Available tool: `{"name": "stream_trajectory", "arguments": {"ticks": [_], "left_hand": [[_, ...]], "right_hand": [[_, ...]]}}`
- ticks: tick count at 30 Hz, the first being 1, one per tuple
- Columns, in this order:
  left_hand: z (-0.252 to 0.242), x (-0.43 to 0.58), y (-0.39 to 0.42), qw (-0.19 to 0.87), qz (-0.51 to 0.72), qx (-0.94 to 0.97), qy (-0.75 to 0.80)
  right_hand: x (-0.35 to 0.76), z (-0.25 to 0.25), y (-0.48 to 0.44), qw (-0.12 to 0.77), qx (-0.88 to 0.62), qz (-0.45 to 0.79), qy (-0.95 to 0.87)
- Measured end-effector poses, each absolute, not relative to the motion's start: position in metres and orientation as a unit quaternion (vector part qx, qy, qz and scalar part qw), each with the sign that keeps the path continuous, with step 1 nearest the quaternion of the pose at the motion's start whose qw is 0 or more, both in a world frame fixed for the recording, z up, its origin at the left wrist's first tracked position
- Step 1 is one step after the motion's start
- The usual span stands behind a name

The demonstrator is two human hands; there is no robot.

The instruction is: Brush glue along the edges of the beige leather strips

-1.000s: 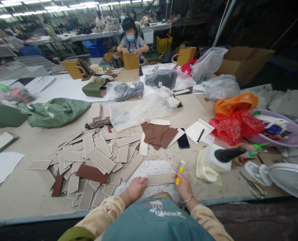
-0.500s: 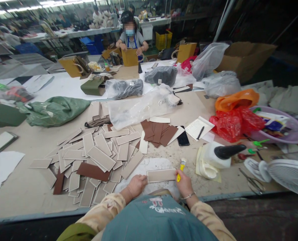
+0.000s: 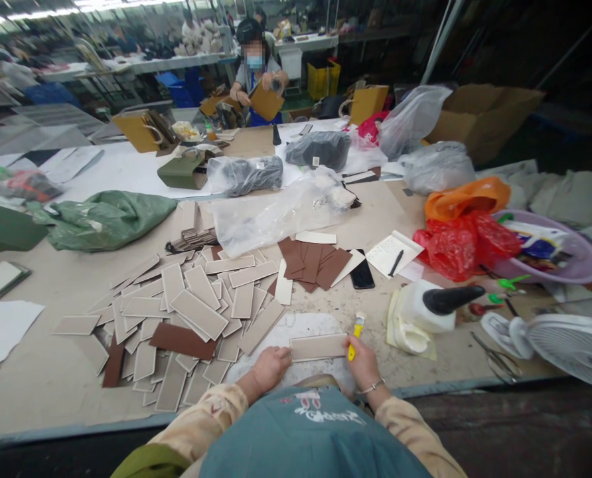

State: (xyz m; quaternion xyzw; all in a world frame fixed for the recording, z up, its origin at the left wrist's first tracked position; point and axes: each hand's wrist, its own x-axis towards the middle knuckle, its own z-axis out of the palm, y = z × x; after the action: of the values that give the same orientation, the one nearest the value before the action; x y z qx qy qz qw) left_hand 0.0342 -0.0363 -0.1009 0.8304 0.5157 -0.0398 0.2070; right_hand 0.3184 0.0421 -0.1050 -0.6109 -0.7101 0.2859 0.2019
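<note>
My left hand [image 3: 271,366] pinches the left end of a beige rectangular piece [image 3: 318,346] lying on a white work mat [image 3: 300,328] at the table's near edge. My right hand [image 3: 362,362] is closed on a small yellow-handled brush [image 3: 356,330] and rests against the piece's right end. Left of the mat spreads a loose heap of several beige pieces [image 3: 196,312] with a few brown ones among them. A fan of brown pieces [image 3: 313,262] lies just beyond the mat.
A white glue bottle with a black nozzle [image 3: 433,305] lies to the right, near scissors [image 3: 495,358] and a white fan [image 3: 572,345]. A phone [image 3: 362,273], notepad [image 3: 393,252], red bag [image 3: 462,245] and clear plastic bags [image 3: 276,216] lie beyond. A person [image 3: 256,73] works across the table.
My hands and the beige piece have hardly moved. The person across the table has lifted and tilted the tan bag they hold.
</note>
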Motion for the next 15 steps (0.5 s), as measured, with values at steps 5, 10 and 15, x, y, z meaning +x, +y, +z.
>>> {"name": "stream_trajectory", "arguments": {"ticks": [5, 10, 15], "left_hand": [[-0.0998, 0.0341, -0.0361, 0.206, -0.038, 0.831, 0.515], [-0.0992, 0.0341, -0.0366, 0.199, -0.029, 0.831, 0.519], [-0.1004, 0.0343, -0.0369, 0.191, -0.019, 0.832, 0.521]], "right_hand": [[0.3184, -0.1062, 0.0423, 0.197, -0.609, 0.288, -0.712], [0.3189, -0.1065, 0.0420, 0.187, -0.609, 0.287, -0.716], [0.3186, -0.1053, 0.0424, 0.185, -0.607, 0.286, -0.718]]}}
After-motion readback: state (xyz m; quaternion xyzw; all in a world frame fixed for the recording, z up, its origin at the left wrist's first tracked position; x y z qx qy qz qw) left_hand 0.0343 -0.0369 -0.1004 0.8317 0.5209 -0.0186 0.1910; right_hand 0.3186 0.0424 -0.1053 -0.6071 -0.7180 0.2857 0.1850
